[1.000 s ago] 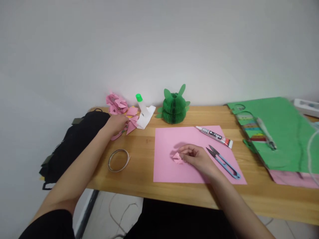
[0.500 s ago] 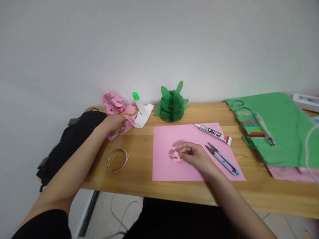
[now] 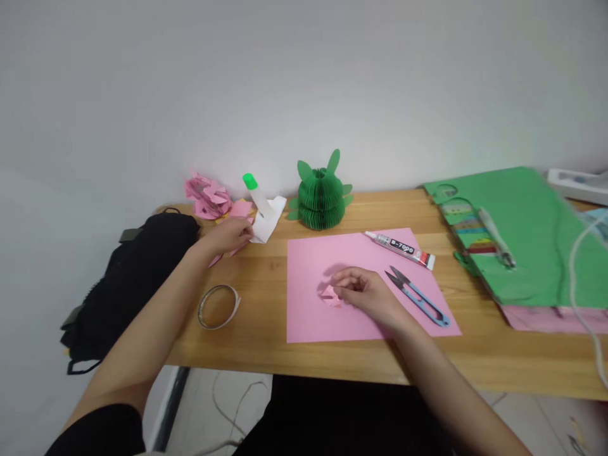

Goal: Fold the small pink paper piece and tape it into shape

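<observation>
My right hand point(image 3: 363, 292) pinches a small folded piece of pink paper point(image 3: 330, 296) just above a flat pink sheet point(image 3: 308, 326). At the back left, my left hand point(image 3: 230, 234) is over a pile of pink paper scraps point(image 3: 241, 208), its fingers curled together beside a white slip of paper point(image 3: 270, 227). What those fingers hold, if anything, is hidden. On the pink sheet lie a B-7000 glue tube point(image 3: 401, 248) and blue-handled thread snips point(image 3: 418, 296), both to the right of my right hand.
A green-capped glue stick point(image 3: 256, 195) stands on the white slip. Further back is a green honeycomb paper figure point(image 3: 322, 201). A tape roll point(image 3: 202, 310) and a black bag point(image 3: 137, 278) lie left. Green sheets point(image 3: 536, 253) with a pen point(image 3: 496, 237) and a white cable point(image 3: 573, 278) occupy the right.
My left hand has moved right across the scraps, toward the white slip. My right hand still pinches the folded paper. The whole view has shifted slightly.
</observation>
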`<state>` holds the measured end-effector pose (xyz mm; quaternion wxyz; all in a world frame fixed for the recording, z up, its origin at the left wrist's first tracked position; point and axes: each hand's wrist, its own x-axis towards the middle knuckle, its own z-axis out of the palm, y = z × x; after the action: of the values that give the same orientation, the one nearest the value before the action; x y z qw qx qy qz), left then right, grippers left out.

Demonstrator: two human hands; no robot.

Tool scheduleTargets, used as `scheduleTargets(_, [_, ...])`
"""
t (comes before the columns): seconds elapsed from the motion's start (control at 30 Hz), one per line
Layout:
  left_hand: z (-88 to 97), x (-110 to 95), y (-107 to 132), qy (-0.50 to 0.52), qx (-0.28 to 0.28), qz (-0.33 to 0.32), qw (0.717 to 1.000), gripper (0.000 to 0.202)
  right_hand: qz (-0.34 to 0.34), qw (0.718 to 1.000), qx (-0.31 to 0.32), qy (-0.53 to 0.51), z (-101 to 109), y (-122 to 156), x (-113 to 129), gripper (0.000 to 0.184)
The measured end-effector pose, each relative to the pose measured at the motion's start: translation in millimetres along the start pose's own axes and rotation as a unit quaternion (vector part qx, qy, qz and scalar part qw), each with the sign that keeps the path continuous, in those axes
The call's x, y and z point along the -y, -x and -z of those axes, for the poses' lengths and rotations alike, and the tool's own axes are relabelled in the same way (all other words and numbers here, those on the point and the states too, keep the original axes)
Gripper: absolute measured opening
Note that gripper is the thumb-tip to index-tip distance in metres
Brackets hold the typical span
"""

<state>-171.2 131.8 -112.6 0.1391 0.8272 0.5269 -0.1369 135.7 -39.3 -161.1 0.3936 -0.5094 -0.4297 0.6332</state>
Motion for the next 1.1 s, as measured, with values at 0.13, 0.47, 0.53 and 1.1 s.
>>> scheduleTargets(0.13, [0.8,-5,-6,-0.029,-0.006,-0.008,1.000,0.029,0.005,1.000,0.000,0.000,0,0,0,0.028])
scheduleTargets(0.47, [-0.5,-11,-5,-0.054,-0.017,0.011,0.998,0.030,0.023,0.999,0.002,0.025,0,0,-2,0.027])
scheduleTargets(0.53, [0.8,-13,-3,-0.047,-0.031,0.025,0.998,0.029,0.030,0.999,0.004,0.037,0,-1,-2,0.027])
scheduleTargets(1.1, [-44.7,-16,94,0.227,-0.251,0.143,0.930,0.030,0.158,0.898,-0.057,0.407,0,10,5,0.017])
